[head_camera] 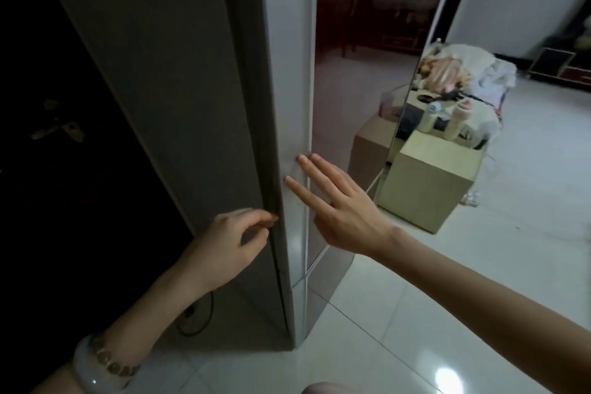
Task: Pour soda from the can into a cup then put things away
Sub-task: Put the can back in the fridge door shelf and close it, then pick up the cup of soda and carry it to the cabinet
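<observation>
A tall grey refrigerator (179,80) with a glossy dark-red door front (351,41) fills the middle of the view, seen from its side edge. My right hand (335,205) lies flat with straight fingers, its fingertips pressing on the door's light edge strip (297,125). My left hand (230,240) is at the seam between the door and the cabinet, fingers loosely curled with the tips at the dark gasket, holding nothing. No can or cup is in sight.
A cardboard box (428,176) stands on the white tiled floor (511,233) right of the fridge, behind it a low table with bottles (454,125) and a heap of clothes (463,64). A dark door (57,137) is at left; a black cable (198,320) runs beside the fridge base.
</observation>
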### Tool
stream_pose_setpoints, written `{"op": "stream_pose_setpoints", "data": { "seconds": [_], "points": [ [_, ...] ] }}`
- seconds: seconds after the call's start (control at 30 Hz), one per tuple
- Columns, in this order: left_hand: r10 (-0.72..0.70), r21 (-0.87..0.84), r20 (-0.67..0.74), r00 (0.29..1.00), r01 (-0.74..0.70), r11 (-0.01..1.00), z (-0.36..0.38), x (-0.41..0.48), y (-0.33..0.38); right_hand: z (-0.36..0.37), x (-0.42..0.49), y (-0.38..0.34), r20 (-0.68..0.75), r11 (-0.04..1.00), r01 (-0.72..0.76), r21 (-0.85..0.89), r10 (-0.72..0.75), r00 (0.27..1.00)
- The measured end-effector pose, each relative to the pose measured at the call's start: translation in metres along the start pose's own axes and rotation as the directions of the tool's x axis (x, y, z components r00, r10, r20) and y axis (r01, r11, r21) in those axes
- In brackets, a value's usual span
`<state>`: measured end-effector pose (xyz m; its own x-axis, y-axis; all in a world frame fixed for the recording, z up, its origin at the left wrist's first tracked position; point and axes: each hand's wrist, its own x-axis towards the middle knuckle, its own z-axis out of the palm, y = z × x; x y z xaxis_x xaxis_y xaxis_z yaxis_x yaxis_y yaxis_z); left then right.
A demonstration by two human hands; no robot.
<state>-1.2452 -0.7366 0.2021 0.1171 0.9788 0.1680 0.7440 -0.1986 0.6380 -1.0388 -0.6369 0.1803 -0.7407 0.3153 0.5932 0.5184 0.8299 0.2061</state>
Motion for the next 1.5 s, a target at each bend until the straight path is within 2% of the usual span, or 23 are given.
{"op": "stream_pose_setpoints", "data": {
  "seconds": [0.1,0.2,0.33,0.43,0.57,0.67,0.87,1.03,1.27,1.37,1.5],
  "points": [
    [0.19,0.142,0.017,0.982,-0.19,0.971,0.0,-0.002,0.009,-0.015,-0.009,-0.018,0.106,0.977,-0.212,0.027,0.208,0.972],
    [0.389,0.199,0.068,0.919,-0.394,0.897,0.008,0.003,0.019,-0.033,-0.022,-0.035,0.142,0.901,-0.432,-0.032,0.432,0.891],
    [0.6,0.245,0.105,0.793,-0.605,0.758,0.034,0.014,0.041,-0.056,-0.052,-0.059,0.156,0.722,-0.66,-0.208,0.691,0.706],
    [0.699,0.302,0.114,0.706,-0.695,0.653,0.061,0.022,0.063,-0.072,-0.08,-0.077,0.113,0.557,-0.778,-0.29,0.827,0.55],
    [0.734,0.316,0.176,0.655,-0.744,0.589,0.105,0.024,0.095,-0.097,-0.117,-0.099,0.0,0.336,-0.864,-0.375,0.932,0.362],
    [0.766,0.261,0.215,0.606,-0.791,0.553,0.138,0.02,0.124,-0.119,-0.144,-0.111,-0.085,0.16,-0.885,-0.438,0.972,0.218],
    [0.843,0.138,0.277,0.46,-0.888,0.439,0.197,0.001,0.182,-0.168,-0.204,-0.128,-0.216,-0.076,-0.884,-0.462,0.976,0.03],
    [0.895,0.054,0.277,0.349,-0.936,0.348,0.249,-0.007,0.236,-0.217,-0.259,-0.127,-0.294,-0.188,-0.881,-0.435,0.954,-0.059],
    [0.949,-0.022,0.215,0.229,-0.971,0.239,0.326,-0.006,0.33,-0.284,-0.353,-0.101,-0.379,-0.289,-0.828,-0.481,0.92,-0.101],
    [0.963,-0.037,0.17,0.209,-0.975,0.218,0.358,-0.001,0.371,-0.309,-0.391,-0.085,-0.414,-0.328,-0.799,-0.504,0.904,-0.109],
    [0.958,-0.05,0.177,0.227,-0.97,0.239,0.4,-0.004,0.414,-0.338,-0.431,-0.069,-0.449,-0.349,-0.803,-0.483,0.886,-0.116]
  ]
}}
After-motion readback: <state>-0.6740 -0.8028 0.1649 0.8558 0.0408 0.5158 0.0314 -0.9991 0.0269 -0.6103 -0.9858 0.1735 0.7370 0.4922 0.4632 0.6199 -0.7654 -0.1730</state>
